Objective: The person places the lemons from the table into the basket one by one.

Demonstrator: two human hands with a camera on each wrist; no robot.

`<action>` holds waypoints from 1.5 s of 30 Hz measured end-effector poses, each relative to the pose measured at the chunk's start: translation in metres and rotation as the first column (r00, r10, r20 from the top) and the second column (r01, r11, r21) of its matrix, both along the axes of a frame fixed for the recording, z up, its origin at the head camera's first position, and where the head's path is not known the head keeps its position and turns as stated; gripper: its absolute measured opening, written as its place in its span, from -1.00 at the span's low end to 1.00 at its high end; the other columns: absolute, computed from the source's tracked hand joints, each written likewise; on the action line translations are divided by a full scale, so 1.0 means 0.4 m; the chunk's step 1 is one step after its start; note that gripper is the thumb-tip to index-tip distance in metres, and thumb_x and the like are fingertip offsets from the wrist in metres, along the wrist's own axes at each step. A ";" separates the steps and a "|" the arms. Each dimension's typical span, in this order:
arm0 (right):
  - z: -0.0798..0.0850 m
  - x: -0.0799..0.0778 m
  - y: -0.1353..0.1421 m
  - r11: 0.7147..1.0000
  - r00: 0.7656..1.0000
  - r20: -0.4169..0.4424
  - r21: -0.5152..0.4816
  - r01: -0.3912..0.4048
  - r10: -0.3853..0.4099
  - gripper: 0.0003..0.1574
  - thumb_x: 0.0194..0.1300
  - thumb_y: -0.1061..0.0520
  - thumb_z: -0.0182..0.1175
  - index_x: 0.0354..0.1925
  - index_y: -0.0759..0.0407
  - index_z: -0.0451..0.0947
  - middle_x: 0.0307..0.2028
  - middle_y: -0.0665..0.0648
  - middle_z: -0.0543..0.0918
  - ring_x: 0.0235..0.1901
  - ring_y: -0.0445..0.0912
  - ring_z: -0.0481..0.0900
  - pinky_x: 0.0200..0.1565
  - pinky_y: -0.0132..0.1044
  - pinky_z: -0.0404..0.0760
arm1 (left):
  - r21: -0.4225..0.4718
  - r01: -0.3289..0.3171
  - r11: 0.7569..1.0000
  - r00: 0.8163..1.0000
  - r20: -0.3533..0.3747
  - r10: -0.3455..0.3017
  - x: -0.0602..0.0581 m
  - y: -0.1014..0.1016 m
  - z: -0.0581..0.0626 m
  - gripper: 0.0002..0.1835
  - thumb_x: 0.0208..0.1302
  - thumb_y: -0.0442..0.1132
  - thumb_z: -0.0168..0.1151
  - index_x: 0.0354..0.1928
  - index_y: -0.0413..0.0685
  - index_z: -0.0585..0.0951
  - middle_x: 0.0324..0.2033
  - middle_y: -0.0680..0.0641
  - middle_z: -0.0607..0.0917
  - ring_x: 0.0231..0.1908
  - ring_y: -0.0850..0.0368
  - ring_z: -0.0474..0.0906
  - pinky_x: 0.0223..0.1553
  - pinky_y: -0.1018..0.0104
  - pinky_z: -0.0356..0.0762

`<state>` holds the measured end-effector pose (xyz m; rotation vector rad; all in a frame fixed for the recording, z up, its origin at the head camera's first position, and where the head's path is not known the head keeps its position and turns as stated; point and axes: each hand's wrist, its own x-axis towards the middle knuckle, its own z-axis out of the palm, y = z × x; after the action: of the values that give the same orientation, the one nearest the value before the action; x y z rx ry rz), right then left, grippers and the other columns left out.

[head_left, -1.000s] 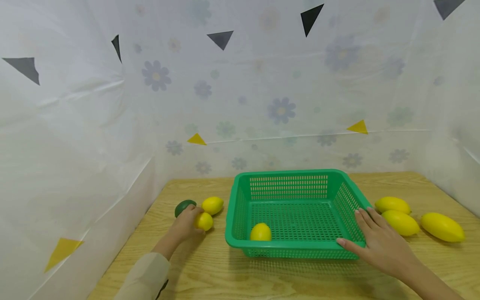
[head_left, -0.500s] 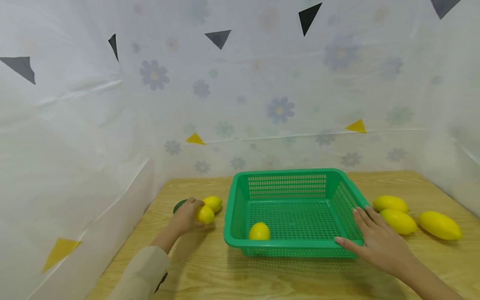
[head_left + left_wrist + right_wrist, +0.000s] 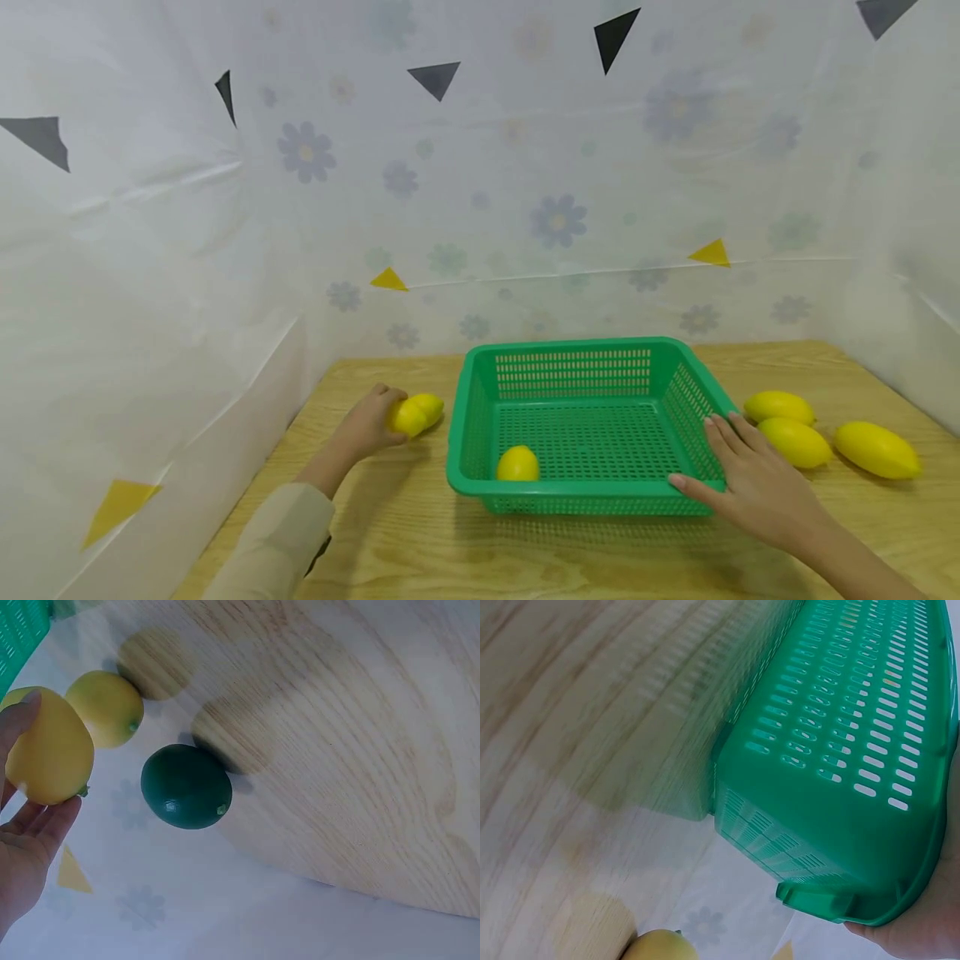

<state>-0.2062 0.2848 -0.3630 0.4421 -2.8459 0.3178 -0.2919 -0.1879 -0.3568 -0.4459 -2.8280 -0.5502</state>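
Tabletop [image 3: 390, 542] fills my feed's lower part, bearing a green basket [image 3: 592, 490]. My right hand [image 3: 765, 492] rests on its near right corner, fingers straight; left of it, my left hand [image 3: 363, 427] grips a held lemon [image 3: 406, 419]. Three yellow fruits [image 3: 795, 442] lie right, an inner lemon [image 3: 517, 464] inside, a loose lemon [image 3: 431, 407] behind the held one, a green fruit [image 3: 186, 786] near.

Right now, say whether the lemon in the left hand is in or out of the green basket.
Out: the left hand holds the lemon left of the green basket, outside its rim.
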 end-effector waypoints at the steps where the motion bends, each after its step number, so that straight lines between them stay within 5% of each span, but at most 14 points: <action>1: -0.001 0.000 -0.001 1.000 1.000 -0.002 0.001 -0.001 0.001 0.13 0.23 -0.34 0.04 0.31 0.56 0.05 0.31 0.58 0.08 0.33 0.43 -0.07 0.29 0.30 -0.06 | 0.002 -0.002 1.000 1.000 -0.001 0.002 0.001 0.001 0.002 -0.39 -0.09 -0.32 0.47 0.07 -0.29 0.48 -0.06 -0.24 0.51 -0.08 -0.15 0.52 0.00 -0.05 0.53; 17: 0.005 -0.003 -0.006 1.000 1.000 0.008 0.003 -0.006 0.006 0.15 0.23 -0.35 0.03 0.32 0.56 0.01 0.33 0.58 0.03 0.34 0.43 -0.09 0.32 0.27 -0.12 | 0.017 0.008 1.000 1.000 -0.003 -0.008 0.004 0.027 0.067 -0.39 -0.03 -0.30 0.43 0.11 -0.29 0.45 -0.01 -0.26 0.48 -0.02 -0.17 0.50 0.03 -0.05 0.51; 37: 0.000 0.000 -0.003 1.000 1.000 0.003 0.006 -0.014 0.014 0.16 0.25 -0.34 0.02 0.33 0.58 -0.04 0.33 0.58 -0.01 0.35 0.41 -0.12 0.41 0.03 -0.45 | 0.014 0.049 0.999 0.998 -0.049 -0.048 -0.009 0.045 0.085 -0.38 -0.01 -0.25 0.43 0.12 -0.27 0.45 0.00 -0.24 0.48 -0.03 -0.16 0.50 0.02 -0.05 0.51; 45: 0.000 0.001 -0.004 1.000 1.000 0.004 0.011 -0.011 0.011 0.17 0.25 -0.34 0.02 0.33 0.59 -0.04 0.33 0.58 -0.02 0.35 0.41 -0.09 0.41 0.05 -0.42 | 0.011 0.092 0.996 0.991 -0.099 -0.090 -0.013 0.060 0.094 -0.38 -0.03 -0.25 0.44 0.10 -0.30 0.45 -0.03 -0.24 0.49 -0.09 -0.13 0.52 -0.03 -0.02 0.54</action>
<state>-0.2056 0.2833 -0.3631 0.4596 -2.8511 0.3058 -0.2971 -0.1638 -0.3193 -0.5852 -2.7179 -0.5519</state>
